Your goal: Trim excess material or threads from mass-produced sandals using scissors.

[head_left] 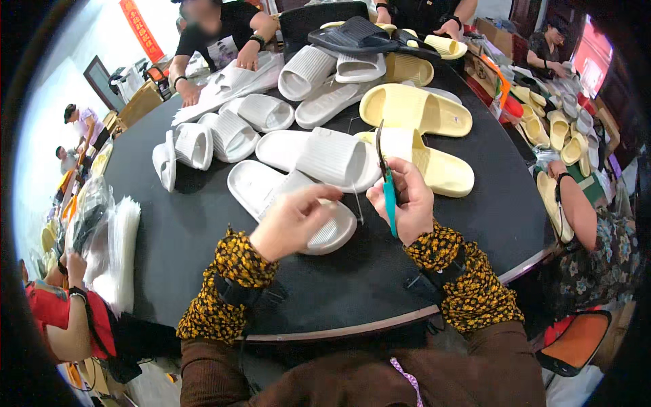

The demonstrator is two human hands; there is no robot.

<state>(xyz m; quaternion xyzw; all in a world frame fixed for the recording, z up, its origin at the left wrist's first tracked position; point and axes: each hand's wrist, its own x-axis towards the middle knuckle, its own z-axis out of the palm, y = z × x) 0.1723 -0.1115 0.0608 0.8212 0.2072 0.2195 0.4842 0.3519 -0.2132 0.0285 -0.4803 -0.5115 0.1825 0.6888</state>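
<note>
White slide sandal [298, 203] lies on the black round counter [196, 230] just ahead of the person. Left hand [291, 220] rests over it, grip loosely pinched near its strap. Right hand [405, 200] grips teal-handled scissors [386, 180] upright, fingers closed around them.

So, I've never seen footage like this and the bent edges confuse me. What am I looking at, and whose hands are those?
A wide fisheye camera worn on a person's head looks down, bending straight edges. The two forearms in patterned sleeves are the wearer's own. The right hand holds teal-handled scissors; the left hand rests on a white slide sandal. The round black table also carries more white sandals and pale yellow sandals. Other people work around it.
</note>
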